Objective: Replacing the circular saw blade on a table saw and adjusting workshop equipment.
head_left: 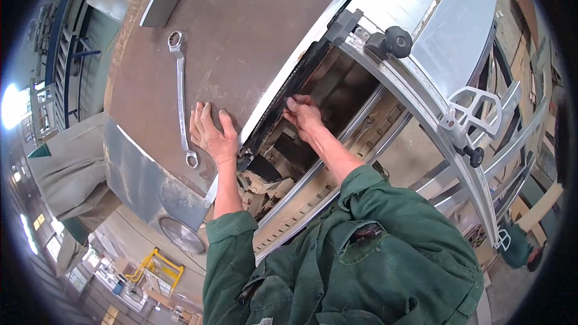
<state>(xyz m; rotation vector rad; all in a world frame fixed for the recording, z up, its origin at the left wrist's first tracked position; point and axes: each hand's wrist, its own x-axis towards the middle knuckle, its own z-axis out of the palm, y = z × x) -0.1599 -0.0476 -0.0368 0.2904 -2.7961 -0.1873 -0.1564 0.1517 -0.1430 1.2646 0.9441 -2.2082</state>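
My left hand (214, 138) lies palm down with fingers spread on the brown worn tabletop (241, 30) of a large machine, beside its light metal edge. A double-ended ring spanner (181, 96) rests on the tabletop just left of that hand, touched by neither hand. My right hand (306, 118) reaches into the long opening (343, 84) along the table edge. Its thumb and fingers are pinched together against the dark strip (289, 93) lining the edge. Whatever sits between those fingertips is hidden. Inside the opening, dusty machine parts and wood debris (265, 186) show below my hands.
Right of the opening runs a curved-looking aluminium rail (421, 120) with a black knob (397, 41) and a silver bracket (475, 111). A round saw blade (182, 235) is at the machine's near left corner. A yellow frame (158, 269) stands beyond, and grey cloth (69, 165) hangs left.
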